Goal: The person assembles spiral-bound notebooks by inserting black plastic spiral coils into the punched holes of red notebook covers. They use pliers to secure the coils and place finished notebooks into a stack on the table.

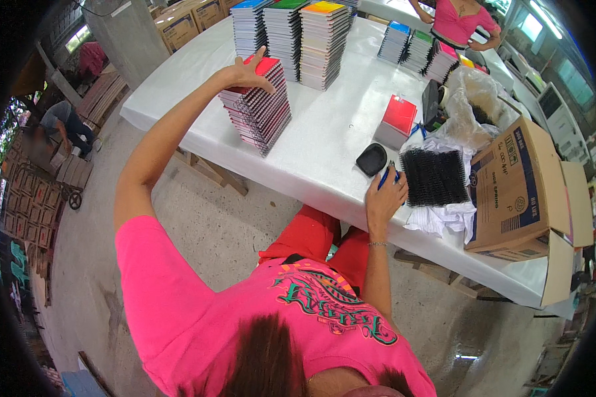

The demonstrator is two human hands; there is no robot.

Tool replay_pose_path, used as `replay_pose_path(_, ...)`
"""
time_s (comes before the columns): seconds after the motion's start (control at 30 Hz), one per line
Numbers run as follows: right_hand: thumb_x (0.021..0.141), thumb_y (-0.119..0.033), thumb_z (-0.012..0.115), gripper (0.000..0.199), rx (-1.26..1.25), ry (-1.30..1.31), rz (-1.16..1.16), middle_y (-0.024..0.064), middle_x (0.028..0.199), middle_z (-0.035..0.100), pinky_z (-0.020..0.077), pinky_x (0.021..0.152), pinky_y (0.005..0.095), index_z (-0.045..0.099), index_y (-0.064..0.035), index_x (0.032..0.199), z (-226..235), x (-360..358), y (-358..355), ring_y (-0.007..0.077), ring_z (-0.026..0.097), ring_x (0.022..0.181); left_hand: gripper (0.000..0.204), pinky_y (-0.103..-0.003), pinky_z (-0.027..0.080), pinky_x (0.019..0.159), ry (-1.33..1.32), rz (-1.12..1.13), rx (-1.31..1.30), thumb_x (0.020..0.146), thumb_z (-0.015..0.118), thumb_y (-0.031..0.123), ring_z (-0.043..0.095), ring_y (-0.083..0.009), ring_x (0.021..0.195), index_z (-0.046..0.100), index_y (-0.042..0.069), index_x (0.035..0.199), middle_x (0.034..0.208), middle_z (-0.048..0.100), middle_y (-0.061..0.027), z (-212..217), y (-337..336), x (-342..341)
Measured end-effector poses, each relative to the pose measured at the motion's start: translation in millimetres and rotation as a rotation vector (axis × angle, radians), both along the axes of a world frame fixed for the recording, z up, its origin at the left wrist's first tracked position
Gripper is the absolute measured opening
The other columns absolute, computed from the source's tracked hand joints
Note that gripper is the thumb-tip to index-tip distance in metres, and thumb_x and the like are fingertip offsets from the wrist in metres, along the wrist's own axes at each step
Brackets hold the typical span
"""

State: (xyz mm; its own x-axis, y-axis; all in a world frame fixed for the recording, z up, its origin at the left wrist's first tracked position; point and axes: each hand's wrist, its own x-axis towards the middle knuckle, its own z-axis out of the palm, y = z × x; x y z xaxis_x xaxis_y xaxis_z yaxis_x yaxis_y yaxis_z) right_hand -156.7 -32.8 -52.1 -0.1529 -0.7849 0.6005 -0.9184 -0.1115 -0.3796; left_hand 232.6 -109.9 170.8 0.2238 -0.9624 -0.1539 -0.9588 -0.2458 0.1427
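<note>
Left grip: your left hand (248, 71) lay spread, palm down, on the red top of the notebook stack (258, 109).
Right grip: your right hand (385, 196) closed on a blue pen (385, 177).
Stack: leaning, near the worktop (324, 142) edge.
Beside pen: black spirals (434, 176), black dish (371, 159).

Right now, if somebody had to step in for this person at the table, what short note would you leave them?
Left hand: stretched out, palm resting on the red top notebook of the leaning stack of spiral notebooks.
Right hand: at the table's near edge, gripping a blue pen-like tool, beside the bundle of black binding coils.
Nearby: a small black dish, a red-topped box, an open cardboard carton.
Done: taller neat stacks stand at the far side.
Left: I cannot tell how many notebooks remain.
</note>
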Motion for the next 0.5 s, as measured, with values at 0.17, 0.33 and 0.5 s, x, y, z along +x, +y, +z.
replay_pose_path(0.17,0.09,-0.022,0.064,0.043,-0.002,-0.001,-0.011,0.0224,0.129,0.051,0.0356,0.104,0.0496,0.056,-0.005,0.129,-1,-2,-1,0.0386,0.047,0.121,0.139,-0.063,0.025,0.113,0.036,0.012,0.012,0.055,0.074,0.075,0.016,-0.0612,0.141,-0.007,0.032,0.159,0.15,0.007,-0.0492,6,4,-8)
replay_pose_path(0.33,0.091,-0.022,0.062,0.042,0.017,-0.018,-0.003,0.0223,0.127,0.052,0.0356,0.104,0.0499,0.055,-0.0055,0.129,3,2,0,0.0378,0.048,0.12,0.138,-0.064,0.022,0.113,0.021,-0.015,-0.01,0.055,0.072,0.079,0.014,-0.0605,0.142,-0.003,0.031,0.16,0.15,0.006,-0.049,5,5,-1)
replay_pose_path(0.5,0.095,-0.019,0.057,0.036,-0.013,-0.098,0.022,0.0218,0.126,0.052,0.0352,0.105,0.0495,0.056,-0.0046,0.128,-3,-4,-6,0.0378,0.048,0.12,0.132,-0.066,0.023,0.113,-0.212,-0.011,-0.098,0.06,0.065,0.087,0.017,-0.056,0.144,0.001,0.03,0.16,0.159,0.013,-0.0315,19,14,-30)
